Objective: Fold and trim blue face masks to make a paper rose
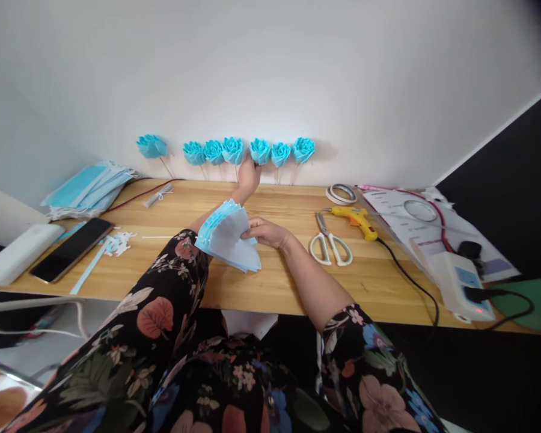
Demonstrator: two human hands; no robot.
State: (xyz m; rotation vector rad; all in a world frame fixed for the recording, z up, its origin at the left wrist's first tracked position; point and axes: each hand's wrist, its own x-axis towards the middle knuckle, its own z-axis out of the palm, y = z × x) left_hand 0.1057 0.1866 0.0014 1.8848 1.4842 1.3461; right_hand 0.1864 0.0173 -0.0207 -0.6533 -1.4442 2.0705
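Several blue roses on thin sticks [232, 150] lean in a row against the white wall at the back of the wooden desk [279, 282]. My left hand [249, 174] reaches to that row, fingers closed at the hidden stick of one blue rose [259, 150]. My right hand [267, 231] rests on the desk nearer to me. It pinches a fanned stack of blue and white mask sheets [228, 239], which leans over my left forearm.
White-handled scissors [330, 245], a yellow glue gun [354, 219] with its black cord and a tape roll [341, 193] lie to the right. Papers and a white power strip [460, 284] sit far right. A pile of masks [88, 189], a phone [72, 248] and blue scraps lie left.
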